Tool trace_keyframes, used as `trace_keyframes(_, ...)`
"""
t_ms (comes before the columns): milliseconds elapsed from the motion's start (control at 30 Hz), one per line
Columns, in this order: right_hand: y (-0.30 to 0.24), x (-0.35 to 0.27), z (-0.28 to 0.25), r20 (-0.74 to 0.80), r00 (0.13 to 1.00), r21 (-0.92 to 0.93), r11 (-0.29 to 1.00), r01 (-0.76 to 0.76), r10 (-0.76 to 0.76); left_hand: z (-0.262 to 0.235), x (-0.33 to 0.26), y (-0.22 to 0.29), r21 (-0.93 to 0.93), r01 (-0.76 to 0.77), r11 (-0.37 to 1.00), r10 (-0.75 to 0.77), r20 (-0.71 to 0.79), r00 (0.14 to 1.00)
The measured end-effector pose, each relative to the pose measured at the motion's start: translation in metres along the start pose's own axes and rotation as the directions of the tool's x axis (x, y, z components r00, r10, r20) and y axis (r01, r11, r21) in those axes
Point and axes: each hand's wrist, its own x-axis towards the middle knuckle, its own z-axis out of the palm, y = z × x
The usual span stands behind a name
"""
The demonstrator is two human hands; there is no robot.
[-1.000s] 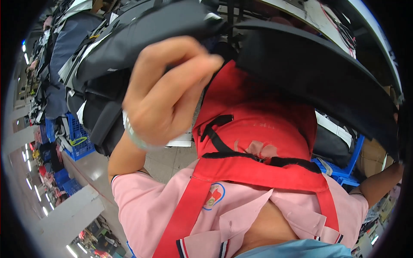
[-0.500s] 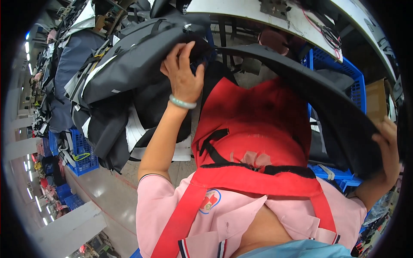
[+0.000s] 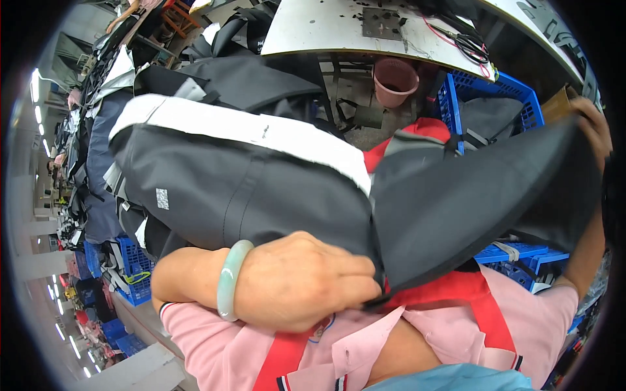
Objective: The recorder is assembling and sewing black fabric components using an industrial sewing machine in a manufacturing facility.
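Dark cloth [image 3: 297, 176] sprawls across your front, this side of the table [image 3: 313, 26]. Your left hand [image 3: 306, 280] pinches its near edge, fingers [image 3: 355, 285] together; your right hand [image 3: 592, 127] seems clamped on its right end, though the rim dims it. Looks like you're laying it out; the next move calls for firm grips and an even pull.

Ahead of me, a white-topped worktable [image 3: 313, 32] carried a flat, square grey plate [image 3: 383, 23] and black-handled scissors [image 3: 472, 49] near its right end. Below its edge stood a round pink plastic bucket [image 3: 394, 97]. A blue latticed plastic crate [image 3: 448, 99] sat to the right, brown cardboard [image 3: 558, 107] beyond it. Far left, another blue perforated crate [image 3: 135, 268] rested beneath bright tube lights [image 3: 36, 93].
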Motion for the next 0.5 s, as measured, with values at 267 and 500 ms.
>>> trace_keyframes(267,-0.155,0.013,0.225,0.386,0.697,0.498,0.772,0.394,-0.604,-0.037,0.040,-0.078,-0.488,0.462,0.740,-0.464,0.126,0.877)
trace_keyframes(500,-0.113,0.096,0.257,0.229,0.883,0.432,0.856,0.285,-0.410,-0.083,0.096,-0.140,0.198,0.350,0.916,-0.297,-0.251,0.921)
